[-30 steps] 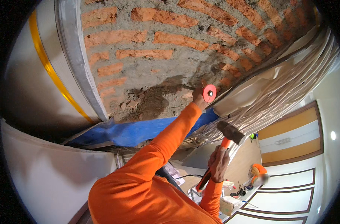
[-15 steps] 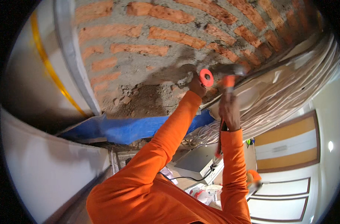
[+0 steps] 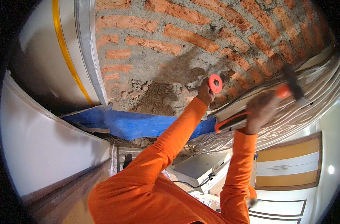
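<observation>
My left hand grips a chisel with a round red hand guard, held against the brick-and-mortar surface at a rough, crumbled patch of grey mortar; the chisel's blade is hard to make out behind the hand. My right hand is closed on a hammer with an orange and black handle. The hammer head is out to the right of the chisel, over the bundled cables, blurred by motion.
Blue sheeting runs below the brickwork. Many white cables hang along the right. A yellow-taped panel edges the left. Behind are a grey metal box, a wooden-framed cabinet and a partly hidden person in orange.
My right hand swung the hammer up to beside the chisel and is now out to the right. My left hand stays on the chisel. The view has shifted slightly.
</observation>
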`<act>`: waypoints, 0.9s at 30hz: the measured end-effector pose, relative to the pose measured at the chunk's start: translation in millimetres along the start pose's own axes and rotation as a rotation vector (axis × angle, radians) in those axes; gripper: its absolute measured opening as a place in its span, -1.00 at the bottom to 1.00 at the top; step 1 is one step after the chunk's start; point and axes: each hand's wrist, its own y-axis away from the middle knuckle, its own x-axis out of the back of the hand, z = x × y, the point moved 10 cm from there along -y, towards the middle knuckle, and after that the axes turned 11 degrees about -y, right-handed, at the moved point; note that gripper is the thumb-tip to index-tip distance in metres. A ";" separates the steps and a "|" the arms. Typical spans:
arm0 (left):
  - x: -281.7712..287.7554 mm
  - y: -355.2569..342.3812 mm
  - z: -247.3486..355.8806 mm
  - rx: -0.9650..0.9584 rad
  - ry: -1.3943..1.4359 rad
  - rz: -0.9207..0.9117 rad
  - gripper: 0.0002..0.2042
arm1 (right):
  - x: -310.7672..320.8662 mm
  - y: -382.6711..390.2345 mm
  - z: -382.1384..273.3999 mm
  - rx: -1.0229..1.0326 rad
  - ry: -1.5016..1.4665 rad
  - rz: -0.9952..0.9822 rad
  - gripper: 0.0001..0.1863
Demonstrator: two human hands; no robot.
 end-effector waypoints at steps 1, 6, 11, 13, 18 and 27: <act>-4.6 -2.3 -18.7 0.008 -0.032 -0.077 -0.88 | 14.7 11.0 75.6 -0.216 -0.011 0.119 -0.65; -1.1 -37.8 35.3 -0.293 -0.285 -0.123 -0.81 | -66.1 105.2 47.6 -0.870 -0.193 -0.698 -0.64; 25.2 -43.2 3.3 0.031 0.008 0.085 -0.84 | 1.2 22.4 -49.5 -0.476 -0.216 -0.303 -0.58; 34.5 -40.4 9.5 0.032 -0.004 0.076 -0.85 | 7.0 -8.9 -92.2 -0.356 -0.469 -0.086 -0.52; 31.8 -58.7 9.8 -0.097 -0.145 0.002 -0.87 | -9.5 -4.6 -69.7 0.107 0.026 -0.096 -0.82; 9.2 -54.0 77.0 -0.728 -0.855 -0.006 -0.83 | -56.8 88.4 13.9 -0.885 -0.390 -0.623 -0.54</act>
